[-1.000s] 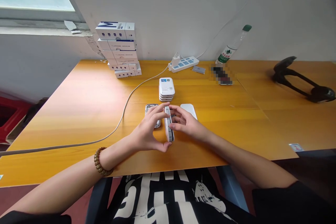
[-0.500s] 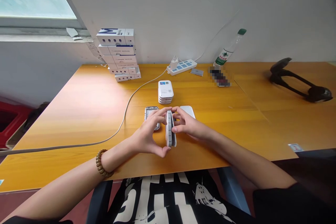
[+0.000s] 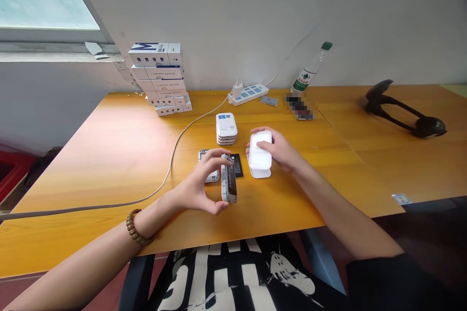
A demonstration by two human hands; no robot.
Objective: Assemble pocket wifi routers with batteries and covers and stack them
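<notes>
The left hand point(image 3: 197, 185), curved wide, grips a device point(image 3: 229, 182) on the near side of the stack point(image 3: 226, 126). The right hand point(image 3: 280, 148), partly closed, holds a cover point(image 3: 260, 154) right of the stack.

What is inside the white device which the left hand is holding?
Inside the white device, a dark, battery-like block with pale printing shows; what lies beneath this block is covered.

Smooth plastic cover point(image 3: 259, 159), glossy wood-grain table point(image 3: 116, 155), clear plastic bottle point(image 3: 304, 77), paperboard boxes point(image 3: 164, 85).
</notes>
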